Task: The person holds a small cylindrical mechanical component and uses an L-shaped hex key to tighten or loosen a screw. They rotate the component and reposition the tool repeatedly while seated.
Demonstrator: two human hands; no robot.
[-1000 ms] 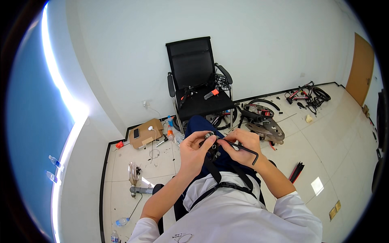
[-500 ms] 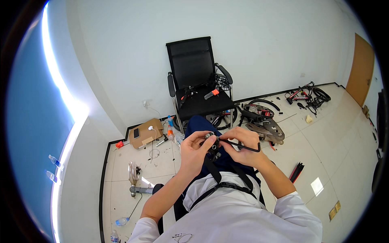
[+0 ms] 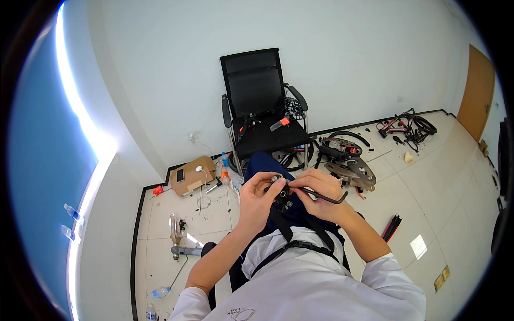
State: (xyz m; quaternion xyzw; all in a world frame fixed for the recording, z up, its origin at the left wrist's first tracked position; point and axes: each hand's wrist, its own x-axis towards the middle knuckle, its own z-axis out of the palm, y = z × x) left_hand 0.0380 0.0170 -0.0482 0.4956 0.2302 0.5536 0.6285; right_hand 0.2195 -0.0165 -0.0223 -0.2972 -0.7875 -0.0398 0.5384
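Above my lap, my left hand (image 3: 258, 197) is closed around a small dark metal part (image 3: 284, 196) with silvery bolt-like ends, perhaps a bicycle component. The thumb presses on its upper side. My right hand (image 3: 320, 193) pinches a black hex key (image 3: 324, 196) close to its inner end. Its long arm slants out to the right under the fingers and ends in a short bend. The key's inner tip meets the dark part, but whether it sits in a bolt is hidden by my fingers.
A black mesh chair (image 3: 254, 101) holds tools and an orange-marked item. Bicycle parts (image 3: 350, 163) lie right of it, with another black-and-red frame (image 3: 399, 127) farther off. Left are a cardboard sheet (image 3: 194, 176) with a phone, a metal fork-like piece (image 3: 175, 230) and a bottle (image 3: 160, 292).
The hex key's outer end has swung slightly downward and outward to the right, with my right fingers shifting along. My left hand and the dark part stay nearly in place.
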